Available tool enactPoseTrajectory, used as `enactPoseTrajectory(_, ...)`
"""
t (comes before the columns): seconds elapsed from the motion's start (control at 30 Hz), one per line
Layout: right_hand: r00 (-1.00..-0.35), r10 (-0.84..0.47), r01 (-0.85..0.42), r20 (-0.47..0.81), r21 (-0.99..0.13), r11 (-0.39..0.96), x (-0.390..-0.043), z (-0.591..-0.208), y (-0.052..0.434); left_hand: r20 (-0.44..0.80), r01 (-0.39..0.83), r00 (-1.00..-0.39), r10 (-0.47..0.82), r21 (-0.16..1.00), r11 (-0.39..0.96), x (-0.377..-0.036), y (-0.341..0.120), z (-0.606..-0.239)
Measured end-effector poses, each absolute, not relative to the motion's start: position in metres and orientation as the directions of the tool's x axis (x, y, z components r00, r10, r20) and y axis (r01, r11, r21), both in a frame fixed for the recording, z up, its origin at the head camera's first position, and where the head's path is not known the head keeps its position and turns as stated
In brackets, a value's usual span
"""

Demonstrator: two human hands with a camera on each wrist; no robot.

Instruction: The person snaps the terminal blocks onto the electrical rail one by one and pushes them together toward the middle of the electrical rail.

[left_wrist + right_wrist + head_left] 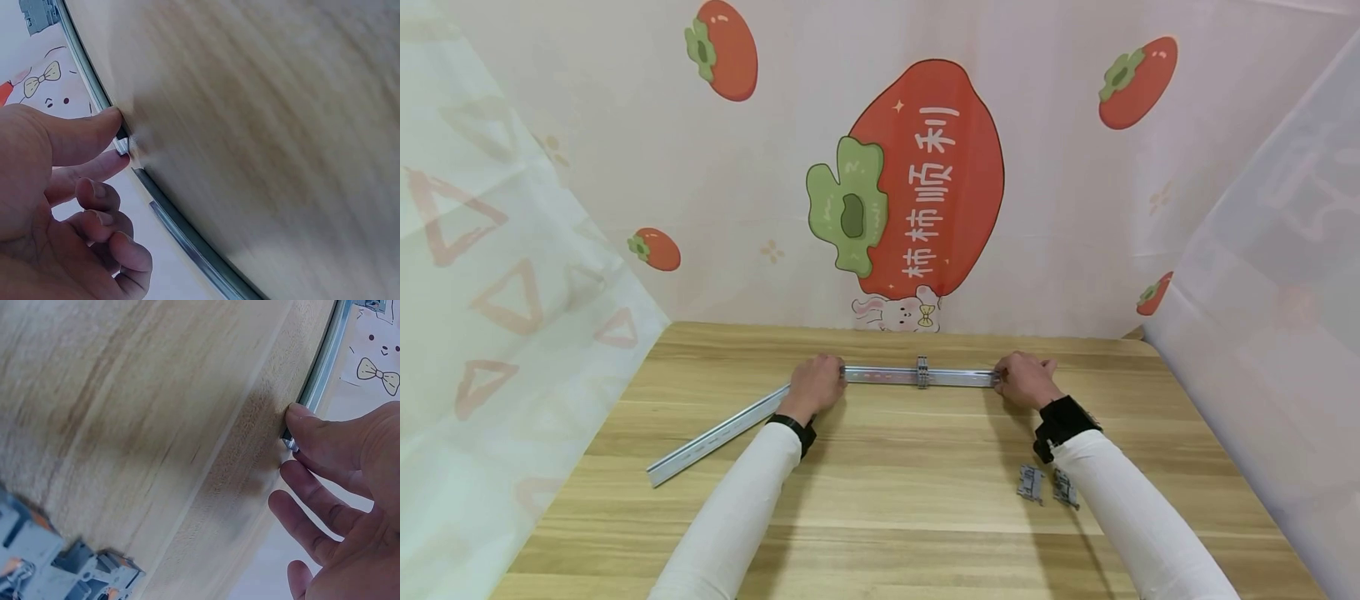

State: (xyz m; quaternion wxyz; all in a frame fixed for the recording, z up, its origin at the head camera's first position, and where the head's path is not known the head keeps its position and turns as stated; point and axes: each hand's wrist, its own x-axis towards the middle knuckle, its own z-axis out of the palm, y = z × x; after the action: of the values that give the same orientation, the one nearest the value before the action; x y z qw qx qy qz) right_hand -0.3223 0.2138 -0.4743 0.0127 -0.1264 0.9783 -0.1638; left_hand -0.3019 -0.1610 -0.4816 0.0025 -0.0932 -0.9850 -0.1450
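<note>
A slotted metal DIN rail [880,375] lies crosswise near the back of the table, with grey terminal blocks [922,372] seated around its middle. Its left end is pinched between thumb and index finger of my left hand [815,386]; in the left wrist view that hand [75,187] has its other fingers loosely bent. My right hand [1027,380] pinches the opposite end, and the right wrist view shows thumb and finger of this hand [350,469] on the rail tip [291,444]. A second DIN rail [718,435] slants toward the front left, its far end partly hidden by my left hand.
Two loose grey terminal blocks, one [1031,484] beside the other [1064,489], lie on the wooden table [910,517] near my right forearm. A curtain printed with persimmons [940,183] hangs behind the table, and pale sheets [497,275] flank both sides.
</note>
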Motion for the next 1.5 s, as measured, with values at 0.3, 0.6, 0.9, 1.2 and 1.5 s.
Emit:
enactPoseTrajectory(0.3, -0.965, -0.260, -0.254, 0.025, -0.328, 0.910, -0.326, -0.476, 0.209, 0.029, 0.173, -0.985, 0.172, 0.278, 0.945, -0.304, -0.165, -0.485)
enactPoseTrajectory(0.6, -0.965, -0.262, -0.257, 0.028, -0.322, 0.911, -0.334, -0.478, 0.203, 0.037, 0.161, -0.987, 0.157, 0.258, 0.953, -0.308, -0.171, -0.486)
enactPoseTrajectory(0.9, -0.965, -0.260, -0.257, 0.036, -0.323, 0.911, -0.334, -0.478, 0.198, 0.037, 0.154, -0.988, 0.149, 0.252, 0.955, -0.309, -0.173, -0.485)
enactPoseTrajectory(1.2, -0.965, -0.259, -0.256, 0.035, -0.326, 0.910, -0.333, -0.478, 0.199, 0.036, 0.146, -0.989, 0.141, 0.260, 0.955, -0.310, -0.172, -0.486)
enactPoseTrajectory(1.5, -0.965, -0.259, -0.256, 0.033, -0.322, 0.911, -0.334, -0.478, 0.199, 0.038, 0.142, -0.990, 0.137, 0.274, 0.951, -0.309, -0.174, -0.488)
